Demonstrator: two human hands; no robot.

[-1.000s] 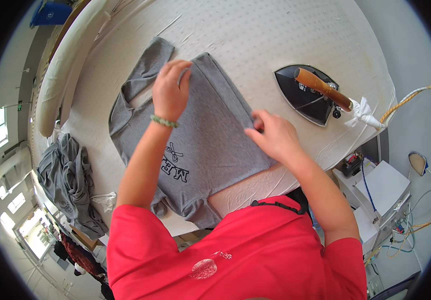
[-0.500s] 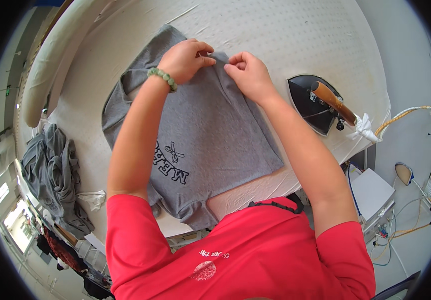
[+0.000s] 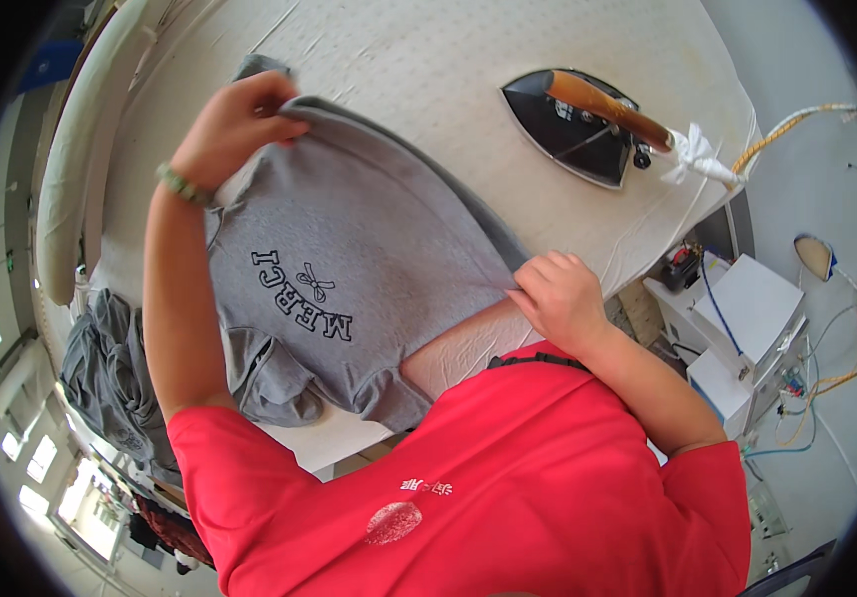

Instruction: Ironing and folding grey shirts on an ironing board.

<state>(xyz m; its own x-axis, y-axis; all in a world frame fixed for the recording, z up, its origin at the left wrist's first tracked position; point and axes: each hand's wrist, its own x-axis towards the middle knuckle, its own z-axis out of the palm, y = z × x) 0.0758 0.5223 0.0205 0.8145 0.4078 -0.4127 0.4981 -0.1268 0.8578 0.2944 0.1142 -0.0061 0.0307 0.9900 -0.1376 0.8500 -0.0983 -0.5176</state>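
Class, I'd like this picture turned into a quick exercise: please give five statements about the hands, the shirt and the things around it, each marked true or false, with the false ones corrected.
1. The left hand holds the far edge of the grey shirt. True.
2. The right hand is flat on the iron. False: its fingers hold the shirt near a corner, and neither hand touches the iron.
3. A crumpled heap of grey cloth lies to the left of the shirt. True.
4. The bead bracelet is on the right wrist. False: it is on the left wrist.
5. The iron has a brown handle. True.
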